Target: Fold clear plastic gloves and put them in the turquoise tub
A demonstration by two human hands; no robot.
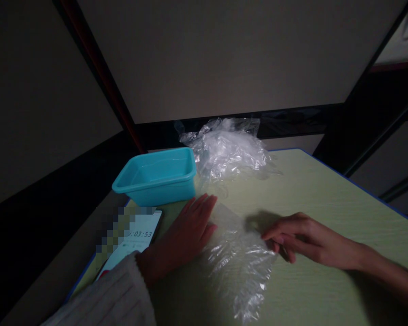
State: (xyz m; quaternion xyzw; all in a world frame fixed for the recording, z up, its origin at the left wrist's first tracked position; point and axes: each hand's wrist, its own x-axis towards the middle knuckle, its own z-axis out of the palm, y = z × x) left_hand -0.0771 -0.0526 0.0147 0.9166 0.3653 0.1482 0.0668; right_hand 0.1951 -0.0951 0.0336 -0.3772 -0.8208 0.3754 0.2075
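Note:
A clear plastic bag (238, 258), wrinkled toward its near end, lies on the table before me. My left hand (193, 226) rests palm down at the bag's left edge, fingers stretched out and holding nothing. On the other side, my right hand (299, 237) has its fingers bent and closed together at the bag's right edge. The bag's edge meets those fingertips, and part of the grip is hidden. Beyond both hands sits a loose heap of crumpled clear plastic bags (231, 149).
A turquoise plastic basin (159, 190) stands at the back left, beside the heap. Near my left forearm a phone (132, 246) shows a running timer, partly pixelated. The pale table (326, 194) has a blue edge, with a wall panel behind it.

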